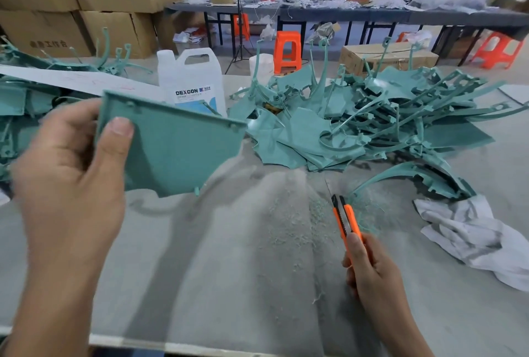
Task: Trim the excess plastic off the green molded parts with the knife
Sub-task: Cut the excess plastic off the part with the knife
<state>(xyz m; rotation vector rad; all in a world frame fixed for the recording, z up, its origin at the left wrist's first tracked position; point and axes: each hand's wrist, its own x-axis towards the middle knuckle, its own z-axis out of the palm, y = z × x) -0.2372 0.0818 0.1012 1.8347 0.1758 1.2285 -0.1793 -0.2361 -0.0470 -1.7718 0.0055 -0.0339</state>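
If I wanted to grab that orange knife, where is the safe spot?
Grip the orange knife by the back of its handle, coming from the near side, as the right hand does. Its blade sticks out the far end, toward the green parts, so you stay behind it.

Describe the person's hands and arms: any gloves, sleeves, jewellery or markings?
Both are bare. The left hand and right hand wear no gloves, and no ring shows. The left forearm and right forearm carry no sleeve, watch or band within the frame.
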